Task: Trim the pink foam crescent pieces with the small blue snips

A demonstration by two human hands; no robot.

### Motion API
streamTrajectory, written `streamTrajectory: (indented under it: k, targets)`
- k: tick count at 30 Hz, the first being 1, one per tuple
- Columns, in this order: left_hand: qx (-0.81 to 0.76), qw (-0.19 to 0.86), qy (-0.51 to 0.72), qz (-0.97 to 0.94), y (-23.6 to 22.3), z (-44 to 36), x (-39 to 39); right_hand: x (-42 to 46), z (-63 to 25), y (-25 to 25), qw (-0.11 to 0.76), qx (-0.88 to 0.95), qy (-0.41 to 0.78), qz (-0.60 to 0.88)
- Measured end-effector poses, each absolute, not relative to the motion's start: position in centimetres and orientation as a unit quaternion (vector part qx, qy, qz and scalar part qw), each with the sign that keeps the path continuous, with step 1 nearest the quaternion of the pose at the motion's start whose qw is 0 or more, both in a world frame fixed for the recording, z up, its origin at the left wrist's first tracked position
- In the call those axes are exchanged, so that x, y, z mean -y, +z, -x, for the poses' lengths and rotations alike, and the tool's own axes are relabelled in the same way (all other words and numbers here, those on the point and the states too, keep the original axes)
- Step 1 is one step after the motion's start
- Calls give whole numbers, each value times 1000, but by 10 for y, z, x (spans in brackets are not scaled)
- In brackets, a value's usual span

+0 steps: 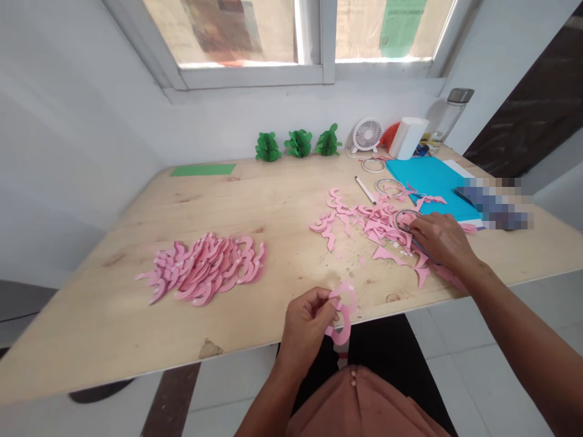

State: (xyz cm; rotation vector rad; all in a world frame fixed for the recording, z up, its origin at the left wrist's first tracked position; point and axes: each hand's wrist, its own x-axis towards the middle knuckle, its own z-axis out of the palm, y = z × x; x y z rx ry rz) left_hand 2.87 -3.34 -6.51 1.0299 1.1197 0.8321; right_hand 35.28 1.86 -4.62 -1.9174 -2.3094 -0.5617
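Observation:
Near the table's front edge, my left hand pinches a curved pink paper cutout, which hangs partly over the edge. My right hand is at the right, over a heap of pink paper scraps. Its curled fingers are on the edge of a thin ring, apparently a roll of tape; the hand partly hides it. To the left lies a thick pile of wavy pink paper cutouts, overlapping, some with small pale patches.
Three green paper shapes stand by the wall, beside a small white fan. A green paper strip lies at back left. Behind the scraps are a white pen, more rings, a blue folder and a glass bottle.

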Motion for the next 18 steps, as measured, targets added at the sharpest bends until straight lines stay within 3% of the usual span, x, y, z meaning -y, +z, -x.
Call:
streamTrajectory:
  k: [18]
  targets:
    - [-487,640,376,-460,-66,-28,33,-30,-352,-36,9,783,-161,600]
